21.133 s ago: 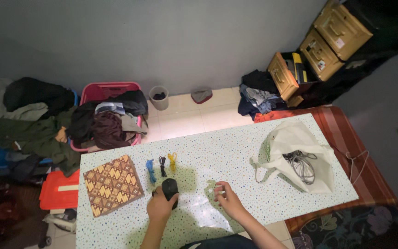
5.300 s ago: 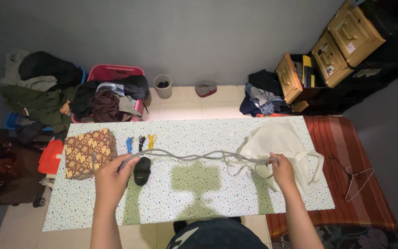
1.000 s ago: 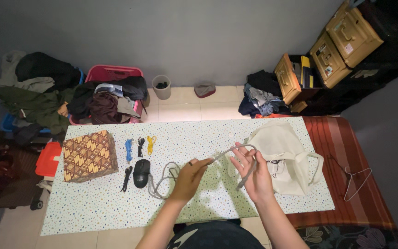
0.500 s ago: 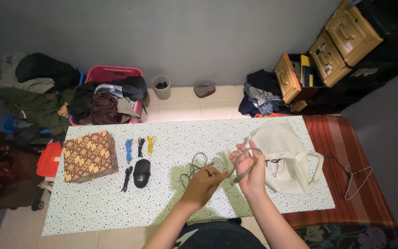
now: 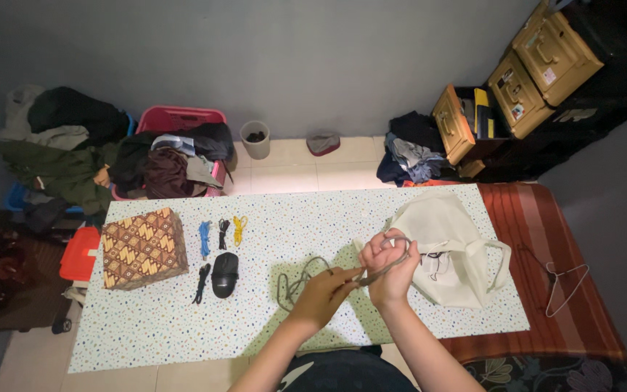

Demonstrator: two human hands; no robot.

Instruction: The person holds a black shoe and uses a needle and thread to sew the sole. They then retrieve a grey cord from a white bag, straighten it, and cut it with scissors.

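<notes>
- Box (image 5: 144,247), patterned, on table (image 5: 183,327) at far left.
- Blue, black, yellow ties (image 5: 220,234) in a row; mouse (image 5: 225,274) just below them.
- Cable (image 5: 295,283), grey: loose loop on table mid, running right into both hands.
- Left hand (image 5: 321,296) pinched closed on cable.
- Right hand (image 5: 388,267) raised, fingers closed around coiled cable turns.
- Bag (image 5: 451,243), white, just right of right hand.
- Hanger (image 5: 564,283) on red mat, far right.

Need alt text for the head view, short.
Seen from above, a person's right hand holds loops of a grey cable while the left hand feeds it in, over a speckled table. A cream tote bag lies to the right; a black mouse and patterned box lie to the left.
</notes>
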